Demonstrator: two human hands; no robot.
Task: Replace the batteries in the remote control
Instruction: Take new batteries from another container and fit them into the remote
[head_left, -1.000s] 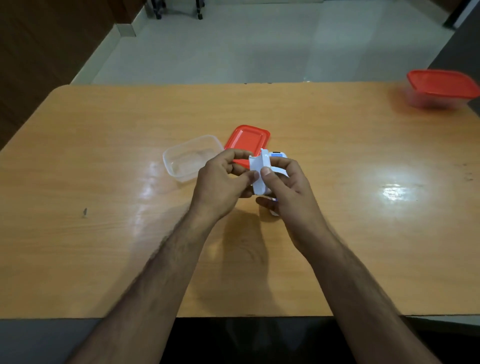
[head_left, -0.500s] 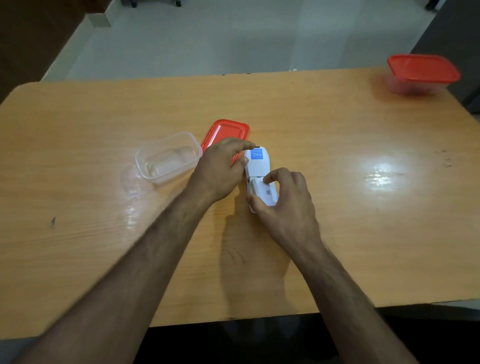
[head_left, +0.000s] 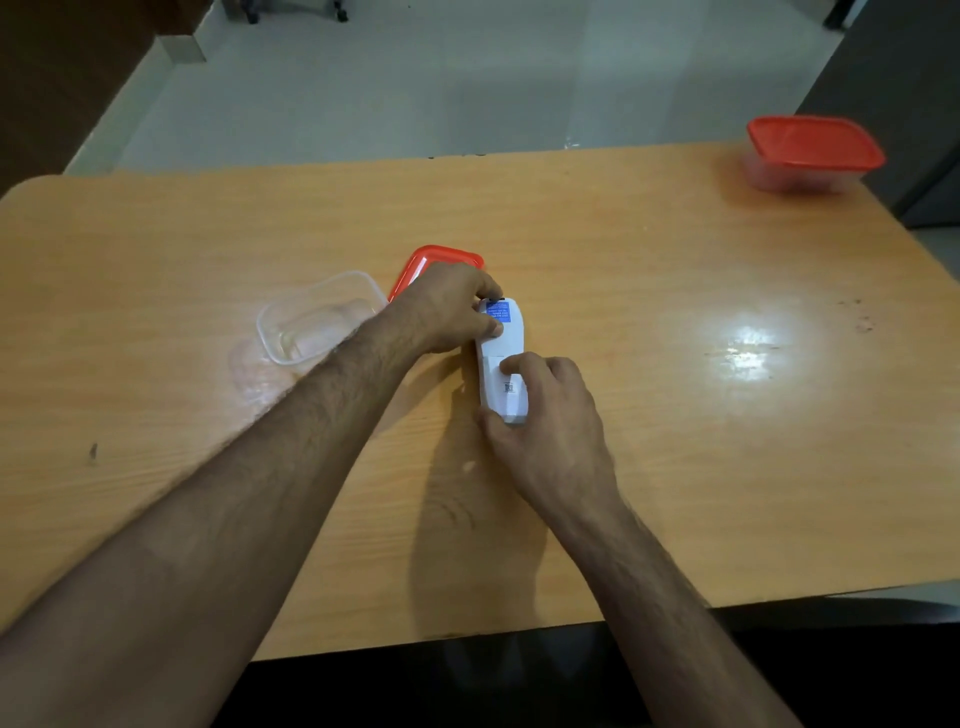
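From my seat at the far end of the feed, two bare forearms rise from the bottom corners of the frame and meet just left of centre on a glossy wooden table (head_left: 675, 415). Nearest the camera, the right hand (head_left: 550, 415) cups the lower end of a white remote control (head_left: 503, 358), which lies face down and lengthwise on the tabletop; the thumb sits against its lower left edge while the fingers curl over the battery cover (head_left: 506, 387), gripping that end. The cover looks seated on the body, though I cannot tell whether it is fully latched. Just above, the left hand (head_left: 447, 309) pinches the remote's upper end from the left side, its fingertips beside a blue label (head_left: 500, 310) stuck to the back.

Behind the left hand, a red lid (head_left: 421, 265) lies flat on the table, mostly hidden by the knuckles. Touching or very nearly touching it, to the left, stands an open clear plastic tub (head_left: 317, 317); I cannot make out anything inside it. Far off in the upper right of the frame, well apart from all this, a second tub with a red lid (head_left: 810, 150) sits near the table's far corner. Pale floor (head_left: 415, 93) fills the top of the frame.
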